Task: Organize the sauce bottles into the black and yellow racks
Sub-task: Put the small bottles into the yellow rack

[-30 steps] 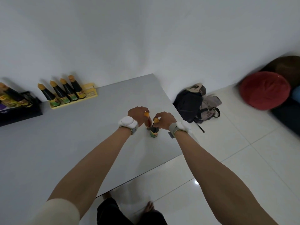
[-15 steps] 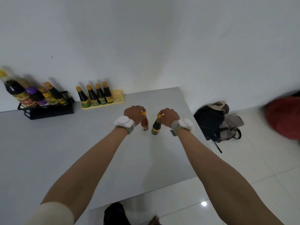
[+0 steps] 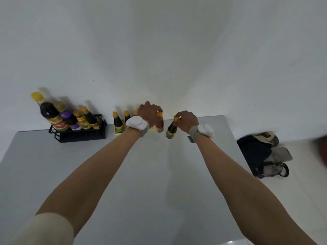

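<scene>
Grey table [image 3: 88, 174] stands against a plain white wall [image 3: 177, 50]. Dark backpack with grey and tan panels [image 3: 264, 154] lies on the glossy white tiled floor [image 3: 304, 183], just beside the table's right edge. A blurred red object [image 3: 323, 149] shows at the right frame edge; identity undetermined.

Soft, even, rather dim light fills the scene. Faint shadows of the arms fall on the grey worktop [image 3: 53, 174]. A small glare spot shines on the floor [image 3: 231, 242]. Wide-angle bending stretches the edges, and the far right edge smears with blur.
</scene>
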`<act>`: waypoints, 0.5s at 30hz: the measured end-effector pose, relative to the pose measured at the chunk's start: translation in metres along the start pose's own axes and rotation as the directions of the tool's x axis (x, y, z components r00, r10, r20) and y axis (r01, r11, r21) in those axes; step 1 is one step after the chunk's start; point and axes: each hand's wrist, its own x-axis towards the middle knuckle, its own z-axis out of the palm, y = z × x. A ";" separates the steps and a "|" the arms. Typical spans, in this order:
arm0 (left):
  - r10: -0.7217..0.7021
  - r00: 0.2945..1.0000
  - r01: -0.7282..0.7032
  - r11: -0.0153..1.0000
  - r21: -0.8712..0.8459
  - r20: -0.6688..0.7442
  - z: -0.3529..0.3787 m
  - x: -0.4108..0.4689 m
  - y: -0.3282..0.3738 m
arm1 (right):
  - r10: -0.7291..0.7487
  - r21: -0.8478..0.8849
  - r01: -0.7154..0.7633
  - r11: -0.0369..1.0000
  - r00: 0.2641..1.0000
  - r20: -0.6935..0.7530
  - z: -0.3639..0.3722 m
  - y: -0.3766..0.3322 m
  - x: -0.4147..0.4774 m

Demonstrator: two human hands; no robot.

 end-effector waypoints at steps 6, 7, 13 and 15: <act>0.079 0.997 -0.078 0.992 0.095 -0.001 0.002 0.057 -0.037 | 0.005 -0.011 -0.005 1.000 1.000 -0.004 0.015 -0.029 0.058; 0.075 0.997 -0.076 0.992 0.097 0.006 0.005 0.063 -0.043 | 0.015 -0.009 -0.015 1.000 1.000 -0.001 0.019 -0.032 0.065; 0.070 0.997 -0.072 0.996 0.051 0.026 0.022 0.088 -0.068 | 0.025 -0.012 -0.024 1.000 0.999 0.020 0.038 -0.042 0.102; 0.066 0.997 -0.066 0.998 0.024 0.031 0.025 0.091 -0.070 | 0.024 -0.019 -0.024 1.000 0.999 0.024 0.043 -0.044 0.107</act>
